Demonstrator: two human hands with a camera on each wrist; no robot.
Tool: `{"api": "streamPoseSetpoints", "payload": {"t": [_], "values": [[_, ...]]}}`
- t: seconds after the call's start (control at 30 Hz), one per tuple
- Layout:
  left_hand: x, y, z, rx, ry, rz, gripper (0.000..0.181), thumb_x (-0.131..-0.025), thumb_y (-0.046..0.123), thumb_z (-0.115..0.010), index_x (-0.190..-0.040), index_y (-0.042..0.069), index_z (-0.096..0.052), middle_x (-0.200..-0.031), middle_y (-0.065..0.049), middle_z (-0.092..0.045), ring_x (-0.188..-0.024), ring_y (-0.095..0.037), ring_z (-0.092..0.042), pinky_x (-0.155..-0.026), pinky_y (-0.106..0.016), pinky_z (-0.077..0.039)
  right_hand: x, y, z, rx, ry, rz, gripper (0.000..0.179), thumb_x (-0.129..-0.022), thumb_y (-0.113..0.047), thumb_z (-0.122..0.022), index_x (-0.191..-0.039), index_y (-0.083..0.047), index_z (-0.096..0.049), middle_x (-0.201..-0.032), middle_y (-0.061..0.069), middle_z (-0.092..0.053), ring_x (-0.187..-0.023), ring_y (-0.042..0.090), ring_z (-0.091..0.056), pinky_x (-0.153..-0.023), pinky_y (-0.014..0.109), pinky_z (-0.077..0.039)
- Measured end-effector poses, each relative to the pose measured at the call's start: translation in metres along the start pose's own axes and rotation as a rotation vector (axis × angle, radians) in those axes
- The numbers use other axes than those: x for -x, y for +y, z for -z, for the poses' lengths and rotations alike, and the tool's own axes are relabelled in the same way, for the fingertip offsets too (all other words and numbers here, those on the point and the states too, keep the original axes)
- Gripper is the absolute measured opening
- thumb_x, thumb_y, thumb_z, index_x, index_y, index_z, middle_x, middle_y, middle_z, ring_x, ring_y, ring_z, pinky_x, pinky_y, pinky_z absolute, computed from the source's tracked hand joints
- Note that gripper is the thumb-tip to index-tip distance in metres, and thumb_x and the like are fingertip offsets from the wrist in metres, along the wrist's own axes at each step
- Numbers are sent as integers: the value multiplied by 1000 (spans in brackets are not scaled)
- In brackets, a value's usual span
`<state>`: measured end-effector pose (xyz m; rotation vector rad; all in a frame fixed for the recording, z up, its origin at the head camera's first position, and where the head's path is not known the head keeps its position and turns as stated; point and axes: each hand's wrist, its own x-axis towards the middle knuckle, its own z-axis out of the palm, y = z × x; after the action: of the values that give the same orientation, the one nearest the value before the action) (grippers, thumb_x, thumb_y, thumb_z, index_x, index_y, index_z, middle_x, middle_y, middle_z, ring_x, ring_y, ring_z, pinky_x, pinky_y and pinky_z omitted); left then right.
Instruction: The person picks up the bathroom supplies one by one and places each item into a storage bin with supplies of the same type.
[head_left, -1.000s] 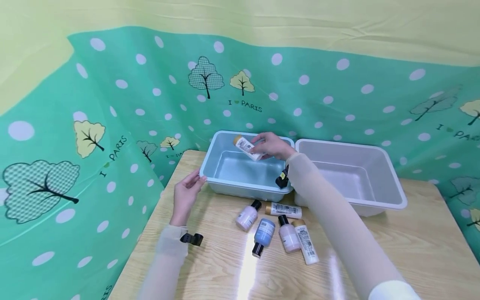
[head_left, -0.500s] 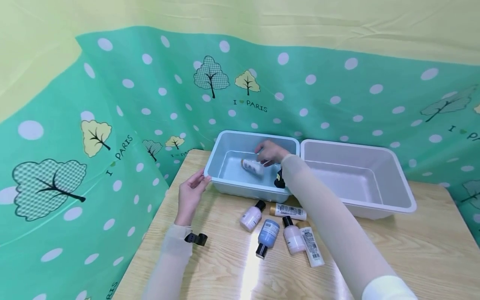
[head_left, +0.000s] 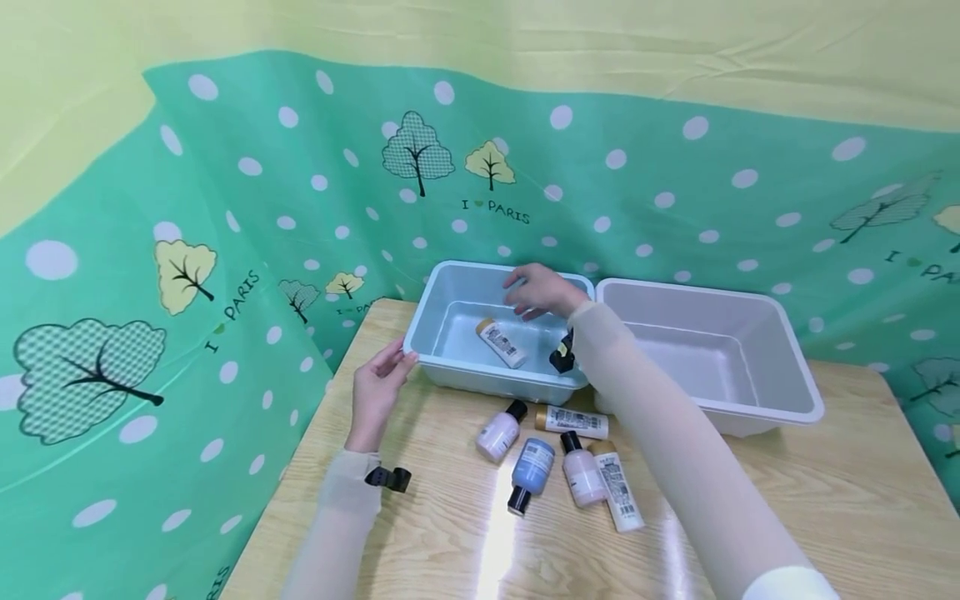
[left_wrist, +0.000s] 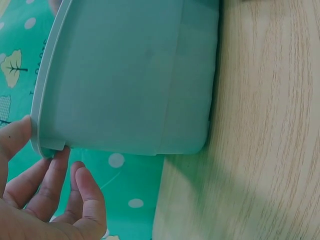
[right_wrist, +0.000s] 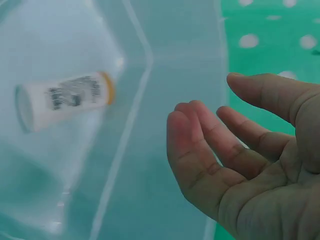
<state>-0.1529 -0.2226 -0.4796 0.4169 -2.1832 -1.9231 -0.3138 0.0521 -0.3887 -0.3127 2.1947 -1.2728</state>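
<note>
A white bottle with a gold cap (head_left: pixel 501 342) lies on the floor of the blue plastic bin (head_left: pixel 480 367). Above it, inside the bin's mouth, my right hand (head_left: pixel 542 292) hovers with loosely bent fingers and nothing in them. The right wrist view shows a gap between that hand (right_wrist: pixel 250 155) and the bottle (right_wrist: pixel 70 99). At the bin's near left corner, my left hand (head_left: pixel 377 390) pinches the rim. In the left wrist view its thumb (left_wrist: pixel 17 132) presses the rim from one side while fingertips touch beneath the lip.
A grey bin (head_left: pixel 705 358) stands right beside the blue one. In front lie two pink bottles (head_left: pixel 498 435) with black caps, a blue bottle (head_left: pixel 533 468), and two more white gold-capped bottles (head_left: pixel 576 422) on the wooden table (head_left: pixel 435 533). A patterned green cloth (head_left: pixel 315 208) hangs behind.
My right hand lowered the white bottle into the blue bin, let it go, and rose off it. The left hand has stayed on the rim.
</note>
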Motion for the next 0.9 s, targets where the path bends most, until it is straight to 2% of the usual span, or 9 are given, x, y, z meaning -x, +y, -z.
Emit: {"api": "streamPoseSetpoints", "payload": {"t": [0.2, 0.43, 0.57, 0.67, 0.83, 0.9], "values": [[0, 0, 3, -32, -4, -5, 48, -91, 34, -76, -134, 17, -65, -123, -8, -68, -111, -21, -63, -82, -26, -56, 38, -23, -1, 50, 27, 145, 40, -97, -14, -66, -134, -4, -55, -116, 17, -65, -97, 29, -65, -84, 44, -58], [1, -2, 4, -19, -2, 3, 53, -88, 39, -78, -134, 16, -65, -123, -8, -68, -109, -20, -63, -80, -23, -56, 100, -27, 1, 142, 115, 311, 38, -99, -18, -66, -134, -7, -57, -116, 11, -65, -99, 27, -66, -77, 38, -60], [1, -1, 4, -12, 2, 3, 53, -88, 39, -78, -134, 17, -65, -122, -7, -68, -108, -18, -63, -79, -23, -56, 132, -19, 1, 157, 153, 392, 40, -99, -15, -65, -136, -5, -55, -119, 13, -64, -102, 28, -65, -81, 40, -58], [2, -1, 3, 1, 5, 5, 52, -88, 38, -79, -133, 17, -66, -120, -7, -69, -107, -18, -63, -81, -25, -56, 153, -8, -1, 207, 205, 430, 41, -99, -16, -66, -137, -6, -56, -118, 11, -66, -103, 25, -65, -84, 41, -57], [3, 1, 3, 23, 1, 10, 51, -88, 36, -79, -134, 17, -66, -118, -8, -68, -105, -18, -64, -89, -36, -56, 186, 17, -9, 226, 289, 453, 41, -97, -17, -69, -135, -6, -57, -117, 8, -67, -100, 23, -66, -88, 43, -55], [3, 1, 2, 22, -5, 11, 51, -89, 35, -78, -134, 17, -65, -118, -8, -68, -105, -18, -64, -89, -35, -56, 199, 28, -13, 222, 317, 458, 41, -97, -15, -69, -135, -6, -57, -117, 8, -68, -99, 21, -67, -88, 41, -56]]}}
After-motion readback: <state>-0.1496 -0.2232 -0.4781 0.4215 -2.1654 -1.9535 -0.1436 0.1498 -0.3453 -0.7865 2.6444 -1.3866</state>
